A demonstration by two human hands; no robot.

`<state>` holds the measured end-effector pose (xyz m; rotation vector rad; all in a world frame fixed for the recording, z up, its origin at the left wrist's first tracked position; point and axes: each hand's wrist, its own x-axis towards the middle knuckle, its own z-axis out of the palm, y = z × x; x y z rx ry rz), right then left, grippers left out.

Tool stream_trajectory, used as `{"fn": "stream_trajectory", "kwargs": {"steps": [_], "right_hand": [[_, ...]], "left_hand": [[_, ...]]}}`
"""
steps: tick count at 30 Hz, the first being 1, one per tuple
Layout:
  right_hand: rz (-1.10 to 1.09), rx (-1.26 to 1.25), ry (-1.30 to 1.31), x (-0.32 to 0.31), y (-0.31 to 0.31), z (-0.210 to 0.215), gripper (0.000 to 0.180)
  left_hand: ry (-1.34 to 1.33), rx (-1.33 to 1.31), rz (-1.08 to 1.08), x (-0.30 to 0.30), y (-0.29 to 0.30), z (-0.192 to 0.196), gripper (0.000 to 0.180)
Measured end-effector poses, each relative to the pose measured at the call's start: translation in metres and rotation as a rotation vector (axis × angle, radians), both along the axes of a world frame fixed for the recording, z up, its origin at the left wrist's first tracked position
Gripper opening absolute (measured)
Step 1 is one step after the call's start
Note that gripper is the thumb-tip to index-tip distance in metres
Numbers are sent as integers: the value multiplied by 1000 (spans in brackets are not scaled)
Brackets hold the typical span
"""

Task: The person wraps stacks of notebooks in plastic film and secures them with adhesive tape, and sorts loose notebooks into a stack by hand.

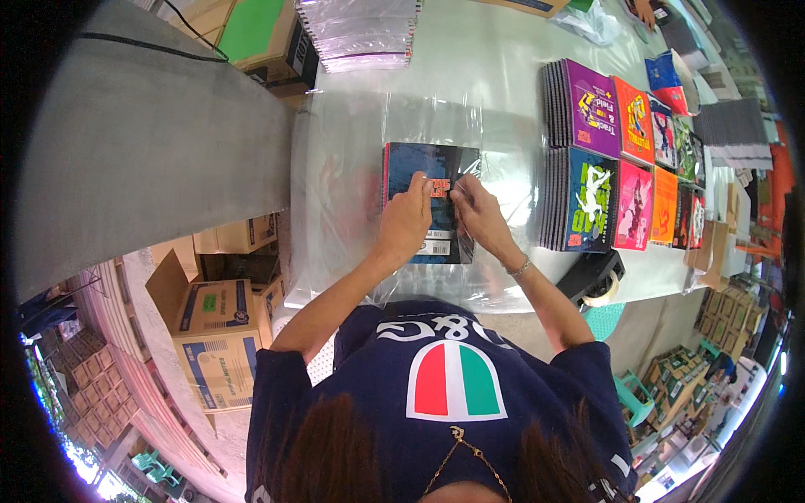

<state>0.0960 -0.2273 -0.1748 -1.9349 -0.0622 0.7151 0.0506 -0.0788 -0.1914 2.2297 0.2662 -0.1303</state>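
Resting on a dark notebook (409, 163), left hand (405, 220) half-curled, one finger stretched across the cover, right hand (481, 216) loosely curled at the notebook's right edge, cannot tell if either grips, notebook amid clear plastic (432, 119) on table (495, 50), stacked notebooks (592, 201) to the right.

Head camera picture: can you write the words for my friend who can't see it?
Someone's left hand is over a dark notebook and the right hand at its right side, amid clear plastic on a table. To the right are stacks of colourful notebooks and a black tape dispenser.
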Motion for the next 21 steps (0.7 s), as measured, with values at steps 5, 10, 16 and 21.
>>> {"fn": "stream_trajectory", "kwargs": {"steps": [5, 10, 16, 21], "right_hand": [[18, -1, -91, -1, 0, -16, 15], [-15, 58, -157, -5, 5, -21, 18], [-50, 23, -188, -10, 9, -29, 18], [-79, 21, -254, -16, 10, -29, 17]], "left_hand": [[-15, 80, -25, 4, -7, 0, 20], [19, 69, -60, 6, -8, -8, 16], [0, 36, -79, 8, -10, -7, 14], [15, 57, -127, 8, -12, -11, 14]]}}
